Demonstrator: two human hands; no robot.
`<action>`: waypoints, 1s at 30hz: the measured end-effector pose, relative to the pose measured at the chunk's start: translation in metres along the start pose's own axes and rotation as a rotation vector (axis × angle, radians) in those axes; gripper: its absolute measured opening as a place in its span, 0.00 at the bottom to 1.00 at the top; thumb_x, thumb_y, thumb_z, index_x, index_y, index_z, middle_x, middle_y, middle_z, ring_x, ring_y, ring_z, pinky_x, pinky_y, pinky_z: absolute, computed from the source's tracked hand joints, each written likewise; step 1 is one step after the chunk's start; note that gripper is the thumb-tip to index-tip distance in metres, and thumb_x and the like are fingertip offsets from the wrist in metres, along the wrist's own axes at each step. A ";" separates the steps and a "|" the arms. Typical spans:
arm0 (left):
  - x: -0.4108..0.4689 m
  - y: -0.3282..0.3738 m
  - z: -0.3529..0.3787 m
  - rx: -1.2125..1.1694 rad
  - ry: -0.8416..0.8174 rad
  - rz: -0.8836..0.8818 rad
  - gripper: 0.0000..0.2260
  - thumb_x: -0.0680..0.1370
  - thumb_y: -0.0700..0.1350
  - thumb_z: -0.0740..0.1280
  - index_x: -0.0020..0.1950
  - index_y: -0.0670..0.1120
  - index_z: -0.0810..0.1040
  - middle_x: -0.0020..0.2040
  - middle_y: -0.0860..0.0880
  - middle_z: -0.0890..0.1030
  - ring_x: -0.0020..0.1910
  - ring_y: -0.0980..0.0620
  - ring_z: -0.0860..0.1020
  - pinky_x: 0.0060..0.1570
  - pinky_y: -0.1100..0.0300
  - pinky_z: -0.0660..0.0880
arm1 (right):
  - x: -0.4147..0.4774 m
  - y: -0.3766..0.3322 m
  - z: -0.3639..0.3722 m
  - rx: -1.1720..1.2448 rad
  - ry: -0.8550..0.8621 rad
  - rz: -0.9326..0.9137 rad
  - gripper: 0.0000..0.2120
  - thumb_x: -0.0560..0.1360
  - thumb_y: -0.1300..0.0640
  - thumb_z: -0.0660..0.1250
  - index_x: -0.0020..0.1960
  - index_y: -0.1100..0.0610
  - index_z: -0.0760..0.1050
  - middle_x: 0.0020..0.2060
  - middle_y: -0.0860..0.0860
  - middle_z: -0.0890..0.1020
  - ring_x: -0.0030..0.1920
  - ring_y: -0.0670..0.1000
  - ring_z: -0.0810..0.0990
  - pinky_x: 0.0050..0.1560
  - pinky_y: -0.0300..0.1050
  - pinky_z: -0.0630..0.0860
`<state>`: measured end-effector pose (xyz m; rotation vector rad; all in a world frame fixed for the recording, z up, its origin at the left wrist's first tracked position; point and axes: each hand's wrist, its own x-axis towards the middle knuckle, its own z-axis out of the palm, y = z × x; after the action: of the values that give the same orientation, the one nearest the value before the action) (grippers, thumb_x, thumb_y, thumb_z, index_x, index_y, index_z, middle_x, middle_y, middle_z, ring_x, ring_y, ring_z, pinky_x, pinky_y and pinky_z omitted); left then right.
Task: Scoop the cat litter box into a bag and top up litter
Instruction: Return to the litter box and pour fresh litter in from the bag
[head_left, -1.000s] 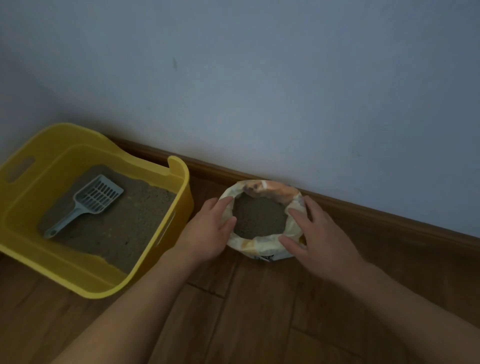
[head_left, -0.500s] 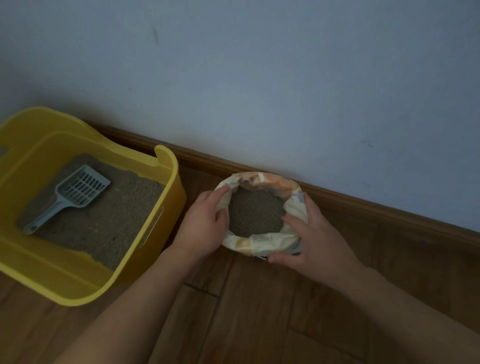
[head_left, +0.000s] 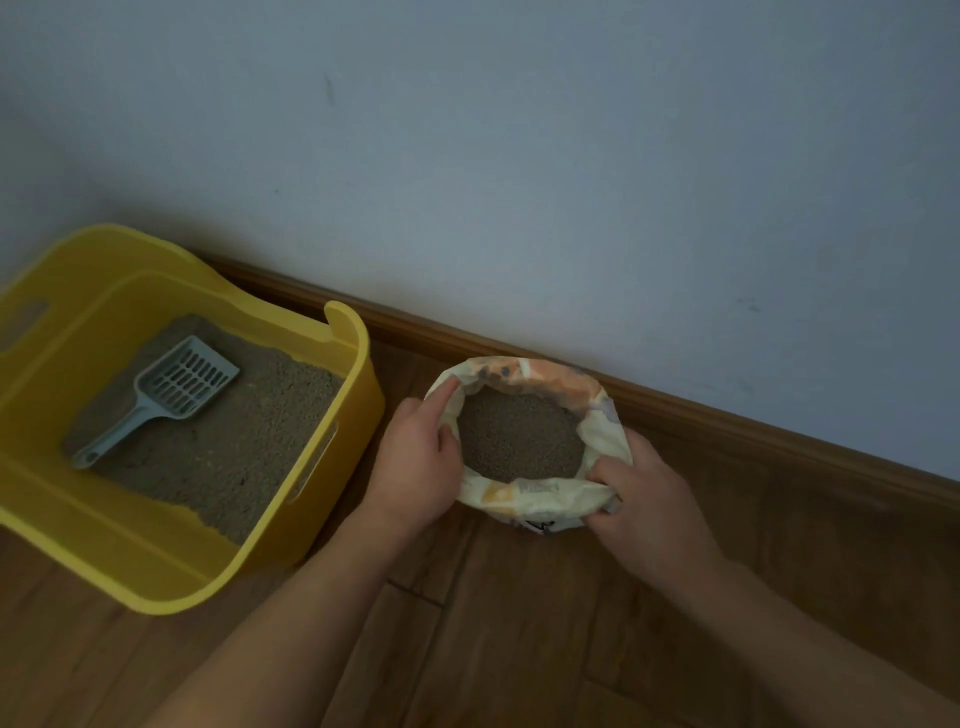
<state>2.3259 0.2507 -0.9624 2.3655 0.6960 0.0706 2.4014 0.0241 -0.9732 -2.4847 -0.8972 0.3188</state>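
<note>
Head view looks down on your two hands, both closed on the rolled-down rim of the litter bag. Your left hand clasps the bag's left side, thumb hooked over the rim into the opening and the other fingers wrapped around the outside. Your right hand pinches the near right part of the rim, thumb on top of the folded edge and fingers curled underneath it.

The bag stands upright on the wooden floor, just in front of the brown baseboard and the pale wall. Its top is cuffed outward, showing a cream and orange print, and its mouth is wide open. Inside it, grey-brown granular litter fills the bag close to the cuffed rim.

To the left of your left hand, just beside it, sits the yellow litter box, a deep plastic tub with slot handles in its side walls and a lowered section in its rim. A bed of the same grey-brown litter covers its bottom. A grey slotted scoop lies flat on that litter toward the back left, its head pointing to the upper right and its handle toward the lower left. Neither hand touches the scoop or the box.
</note>
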 end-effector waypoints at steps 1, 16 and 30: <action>-0.001 0.002 -0.001 0.004 0.015 -0.006 0.25 0.81 0.39 0.59 0.78 0.52 0.63 0.52 0.49 0.72 0.46 0.56 0.70 0.48 0.64 0.66 | -0.001 0.000 0.000 0.009 0.009 -0.008 0.07 0.67 0.59 0.76 0.39 0.55 0.78 0.57 0.54 0.77 0.42 0.48 0.74 0.33 0.34 0.63; -0.017 0.013 -0.012 -0.055 0.122 -0.125 0.26 0.80 0.42 0.59 0.78 0.51 0.61 0.54 0.51 0.71 0.51 0.53 0.72 0.53 0.54 0.74 | 0.004 -0.010 -0.015 0.112 0.260 -0.150 0.14 0.58 0.72 0.74 0.31 0.60 0.70 0.47 0.53 0.81 0.43 0.46 0.75 0.32 0.33 0.63; -0.042 0.035 -0.049 -0.168 0.130 -0.175 0.27 0.79 0.45 0.60 0.77 0.59 0.59 0.60 0.51 0.73 0.49 0.47 0.80 0.48 0.43 0.81 | 0.007 -0.050 -0.064 0.125 0.427 -0.288 0.10 0.56 0.69 0.66 0.32 0.60 0.68 0.37 0.45 0.68 0.36 0.43 0.63 0.33 0.28 0.62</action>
<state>2.2948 0.2364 -0.8972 2.1459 0.9201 0.2004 2.4034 0.0395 -0.8936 -2.1494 -0.9939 -0.2381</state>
